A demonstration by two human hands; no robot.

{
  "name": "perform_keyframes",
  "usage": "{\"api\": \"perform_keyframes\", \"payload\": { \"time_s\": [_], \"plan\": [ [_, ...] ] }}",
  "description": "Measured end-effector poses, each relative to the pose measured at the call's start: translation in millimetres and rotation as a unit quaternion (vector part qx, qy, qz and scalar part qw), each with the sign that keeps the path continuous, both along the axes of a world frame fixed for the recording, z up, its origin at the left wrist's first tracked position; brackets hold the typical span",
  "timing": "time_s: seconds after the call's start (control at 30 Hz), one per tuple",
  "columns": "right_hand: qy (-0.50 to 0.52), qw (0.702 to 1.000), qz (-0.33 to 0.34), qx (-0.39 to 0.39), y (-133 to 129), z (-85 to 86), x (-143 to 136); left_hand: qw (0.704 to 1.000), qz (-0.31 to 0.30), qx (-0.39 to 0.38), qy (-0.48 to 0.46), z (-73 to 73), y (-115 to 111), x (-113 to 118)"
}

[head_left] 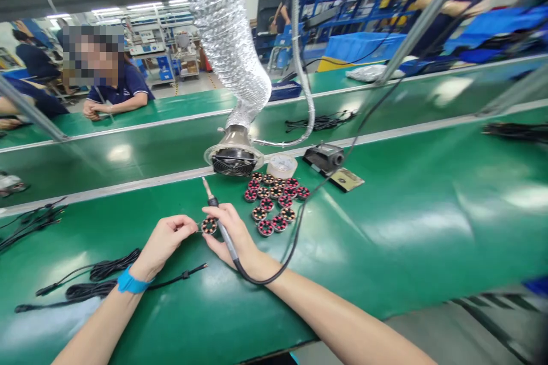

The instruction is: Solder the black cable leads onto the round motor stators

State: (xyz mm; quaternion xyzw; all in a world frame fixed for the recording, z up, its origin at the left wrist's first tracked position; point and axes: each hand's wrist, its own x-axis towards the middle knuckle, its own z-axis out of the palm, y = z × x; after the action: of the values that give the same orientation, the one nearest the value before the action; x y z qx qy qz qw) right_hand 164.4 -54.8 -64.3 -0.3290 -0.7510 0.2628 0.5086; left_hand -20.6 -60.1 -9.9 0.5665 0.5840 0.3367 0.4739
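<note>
My right hand holds a soldering iron between thumb and fingers, its tip pointing up and away. Just left of it, a small round motor stator with copper windings sits between my two hands. My left hand, wearing a blue wristband, pinches at the stator's left edge; a thin wire seems to be at the fingertips, too small to be sure. The right fingers are close to the stator's other side. Several more stators, with red or copper windings, lie grouped to the right.
A fume extractor on a foil duct hangs behind my hands. Beside it are a tape roll and a soldering stand. Black cables lie at left. The iron's cord crosses my right forearm. A person sits across the green table.
</note>
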Motion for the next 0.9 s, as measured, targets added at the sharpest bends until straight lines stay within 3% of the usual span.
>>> {"api": "perform_keyframes", "payload": {
  "time_s": [0.27,0.7,0.9],
  "plan": [
    [-0.028,0.999,-0.008,-0.020,5.2,2.3,7.5,0.993,-0.046,-0.109,-0.009,-2.2,8.1,-13.1],
    [-0.010,0.999,0.011,-0.035,9.7,-3.6,9.1,0.996,-0.006,-0.086,-0.023,-6.3,12.0,-12.1],
    [0.016,0.998,0.019,-0.051,12.1,-9.6,3.5,0.993,-0.001,-0.113,-0.023,-11.3,11.2,-11.8]
  ]
}}
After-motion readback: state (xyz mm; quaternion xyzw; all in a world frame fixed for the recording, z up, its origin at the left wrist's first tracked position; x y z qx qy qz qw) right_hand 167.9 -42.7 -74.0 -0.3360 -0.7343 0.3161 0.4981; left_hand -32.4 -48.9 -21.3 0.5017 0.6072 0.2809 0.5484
